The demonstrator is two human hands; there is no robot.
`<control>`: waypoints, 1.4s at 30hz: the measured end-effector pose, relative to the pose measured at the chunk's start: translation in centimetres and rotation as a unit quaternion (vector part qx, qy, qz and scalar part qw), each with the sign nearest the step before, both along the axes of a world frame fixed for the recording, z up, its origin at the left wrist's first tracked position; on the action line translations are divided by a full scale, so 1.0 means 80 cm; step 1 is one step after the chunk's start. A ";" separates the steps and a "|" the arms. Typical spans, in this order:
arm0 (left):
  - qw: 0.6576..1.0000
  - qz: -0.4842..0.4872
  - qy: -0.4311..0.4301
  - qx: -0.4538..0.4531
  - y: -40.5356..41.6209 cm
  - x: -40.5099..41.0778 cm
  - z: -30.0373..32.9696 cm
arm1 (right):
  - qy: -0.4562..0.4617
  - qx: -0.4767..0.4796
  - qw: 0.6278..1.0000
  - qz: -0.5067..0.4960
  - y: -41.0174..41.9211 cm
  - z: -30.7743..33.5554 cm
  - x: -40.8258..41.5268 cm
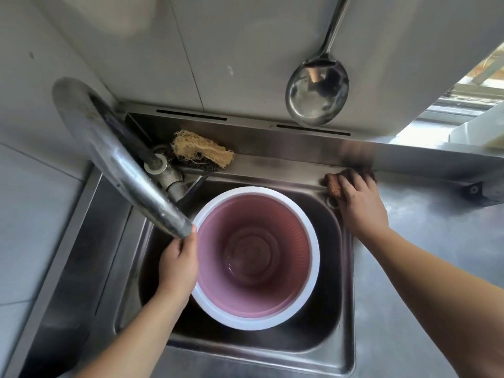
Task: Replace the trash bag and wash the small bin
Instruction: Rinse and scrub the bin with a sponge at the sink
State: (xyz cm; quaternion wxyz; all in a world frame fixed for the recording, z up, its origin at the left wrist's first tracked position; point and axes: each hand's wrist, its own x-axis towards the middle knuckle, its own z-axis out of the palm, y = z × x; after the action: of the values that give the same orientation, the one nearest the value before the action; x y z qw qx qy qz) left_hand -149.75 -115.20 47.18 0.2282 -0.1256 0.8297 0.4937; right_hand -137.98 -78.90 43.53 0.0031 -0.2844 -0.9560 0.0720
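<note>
Two hands are working at a steel sink (346, 271) set into a steel counter (425, 241). Standing upright in the sink basin is the small bin (255, 257), pink inside with a white rim, its open mouth facing up; a little water seems to be lying at its bottom. The left hand (178, 264) is gripping the bin's rim on the left side of the sink, fingers curled over the edge and thumb up near the tip of the tap. The tap (117, 156), a thick curved metal spout, is arching from the sink's back left corner toward the bin, its end hanging just over the bin's left rim.

The right hand (360, 203) is reaching to the sink's back right corner, where its fingers are curling down over a brown scrubbing pad (334, 185) lying on the ledge; how firmly it is holding the pad cannot be told. Behind the sink, on the back ledge beside the tap's base, a tan loofah (201, 148) is resting on top of a dark scouring pad (201, 167). Above the sink's back right part, a large metal ladle (317, 91) is hanging against the pale wall (231, 50), bowl downward. Both forearms are bare, coming in from the near side of the sink.
</note>
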 end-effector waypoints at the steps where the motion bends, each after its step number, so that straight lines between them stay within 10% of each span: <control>1: 1.000 0.001 -0.002 0.003 0.001 0.000 0.001 | 0.008 -0.012 1.000 0.000 -0.002 0.004 0.000; 7: 1.000 0.021 -0.016 0.005 0.003 0.008 0.011 | 0.136 -0.232 0.942 -0.200 -0.050 0.091 -0.005; 14: 0.999 0.024 -0.029 0.010 -0.004 0.020 0.012 | 0.250 -0.420 0.854 -0.179 -0.226 0.162 0.001; 20: 1.000 0.007 -0.020 -0.002 -0.004 0.019 0.010 | 0.277 -0.636 0.463 -0.551 -0.294 0.091 -0.054; 25: 0.999 -0.027 0.008 -0.024 -0.006 0.020 0.007 | 0.381 -0.590 0.337 -0.628 -0.277 0.062 -0.106; 34: 0.999 -0.045 -0.005 0.011 -0.011 0.026 0.012 | 0.347 -0.610 0.369 -0.609 -0.282 0.093 -0.191; 42: 0.998 -0.048 -0.026 0.024 -0.011 0.024 0.010 | 0.179 -0.619 0.587 -0.490 -0.317 0.090 -0.190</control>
State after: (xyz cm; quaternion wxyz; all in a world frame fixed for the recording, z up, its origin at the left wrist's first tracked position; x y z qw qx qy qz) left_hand -147.84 -116.10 47.96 0.2762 -0.0928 0.8167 0.4981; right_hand -153.17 -104.22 50.75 0.0328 -0.6247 -0.3769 0.6831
